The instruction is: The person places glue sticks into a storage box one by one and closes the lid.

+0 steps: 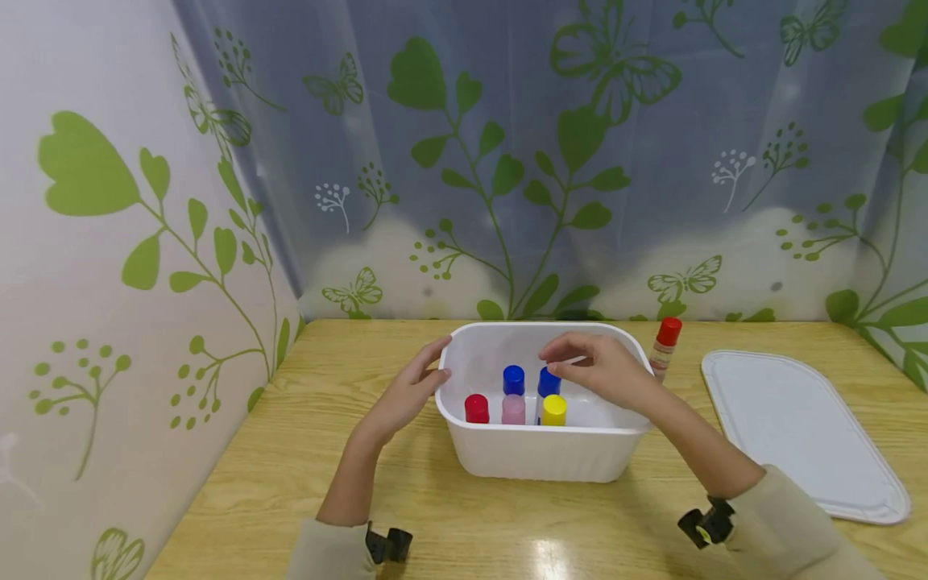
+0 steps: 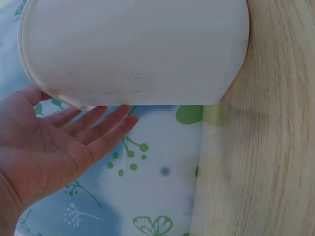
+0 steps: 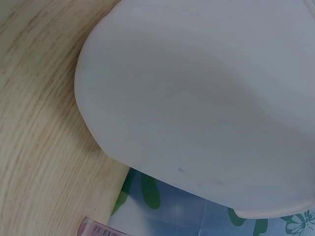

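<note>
A white plastic tub (image 1: 540,455) stands on the table with several small capped tubes upright inside. Their caps are red (image 1: 476,408), pink (image 1: 513,409), yellow (image 1: 554,410) and, on two at the back, blue (image 1: 513,379). My left hand (image 1: 408,393) rests at the tub's left rim, its fingers (image 2: 106,120) nearly straight along the outside in the left wrist view. Over the right half of the tub, my right hand (image 1: 605,370) hangs with loosely bent fingers just above the right blue cap (image 1: 548,383). Whether its thumb touches that cap is hard to tell. The right wrist view shows only the tub's outer wall.
Behind the tub's right end, a red-capped tube (image 1: 668,334) with a printed label stands on the wooden table (image 1: 362,354). A white lid (image 1: 797,427) lies flat at the right. Patterned curtain (image 1: 471,201) hangs along the back and sides.
</note>
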{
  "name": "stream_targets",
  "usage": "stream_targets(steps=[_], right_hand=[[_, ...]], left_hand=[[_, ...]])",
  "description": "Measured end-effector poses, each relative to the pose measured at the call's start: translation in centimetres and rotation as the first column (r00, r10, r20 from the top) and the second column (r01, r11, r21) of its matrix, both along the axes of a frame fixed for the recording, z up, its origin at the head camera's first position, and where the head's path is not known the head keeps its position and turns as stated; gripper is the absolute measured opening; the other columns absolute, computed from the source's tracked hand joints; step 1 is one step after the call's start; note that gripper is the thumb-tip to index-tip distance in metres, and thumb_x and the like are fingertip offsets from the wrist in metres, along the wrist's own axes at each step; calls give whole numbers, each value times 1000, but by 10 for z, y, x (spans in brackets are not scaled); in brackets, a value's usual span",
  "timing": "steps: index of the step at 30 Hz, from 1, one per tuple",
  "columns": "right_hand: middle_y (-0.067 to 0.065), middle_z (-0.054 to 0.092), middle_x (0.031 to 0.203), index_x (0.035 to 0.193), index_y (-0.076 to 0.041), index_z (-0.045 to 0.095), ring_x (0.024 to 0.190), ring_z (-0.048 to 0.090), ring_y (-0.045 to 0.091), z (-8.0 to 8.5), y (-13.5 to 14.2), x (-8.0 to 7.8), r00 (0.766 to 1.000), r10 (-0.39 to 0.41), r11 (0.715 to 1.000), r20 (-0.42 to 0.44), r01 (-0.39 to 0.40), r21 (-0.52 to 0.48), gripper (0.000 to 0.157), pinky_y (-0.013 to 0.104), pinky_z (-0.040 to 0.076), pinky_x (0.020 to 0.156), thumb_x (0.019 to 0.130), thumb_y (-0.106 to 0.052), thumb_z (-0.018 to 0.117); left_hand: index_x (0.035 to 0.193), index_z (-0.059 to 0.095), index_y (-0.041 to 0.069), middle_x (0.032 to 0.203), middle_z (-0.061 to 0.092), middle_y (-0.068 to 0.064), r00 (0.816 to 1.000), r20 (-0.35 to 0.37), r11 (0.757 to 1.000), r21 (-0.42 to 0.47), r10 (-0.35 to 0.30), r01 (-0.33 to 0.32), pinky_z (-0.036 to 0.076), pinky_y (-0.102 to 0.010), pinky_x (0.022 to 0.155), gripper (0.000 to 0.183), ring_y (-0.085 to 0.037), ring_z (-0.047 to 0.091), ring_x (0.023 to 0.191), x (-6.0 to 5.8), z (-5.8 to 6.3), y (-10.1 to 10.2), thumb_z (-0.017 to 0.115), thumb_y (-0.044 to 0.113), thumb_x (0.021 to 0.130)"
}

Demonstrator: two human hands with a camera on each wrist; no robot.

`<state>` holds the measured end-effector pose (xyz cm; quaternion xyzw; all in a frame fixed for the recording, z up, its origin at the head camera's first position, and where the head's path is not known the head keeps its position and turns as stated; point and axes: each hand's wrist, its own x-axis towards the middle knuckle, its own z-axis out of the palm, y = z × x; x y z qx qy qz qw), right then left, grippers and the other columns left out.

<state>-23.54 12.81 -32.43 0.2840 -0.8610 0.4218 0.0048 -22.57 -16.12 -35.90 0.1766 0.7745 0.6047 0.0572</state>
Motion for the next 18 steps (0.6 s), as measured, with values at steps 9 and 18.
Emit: stream_targets(steps=[9, 18], right_hand=[[14, 62, 108, 110, -2, 62, 96, 59, 27, 23, 29, 2, 997, -78, 995, -15, 77, -68, 26, 37, 50, 80, 91, -19, 60], [14, 60, 112, 116, -4, 59, 90, 55, 9, 38, 87, -11, 958, -274, 962, -83, 272, -34, 34, 23, 48, 69, 92, -28, 57]], left_hand=[[144, 28, 9, 143, 30, -15, 1000, -11, 1000, -5, 3, -3, 35, -44, 98, 50, -31, 39, 123, 0, -1, 1, 44, 13, 97], [144, 27, 7, 144, 29, -17, 1000, -7, 1000, -12, -3, 3, 35, -45, 98, 50, -34, 38, 124, 6, 7, 3, 44, 13, 97]])
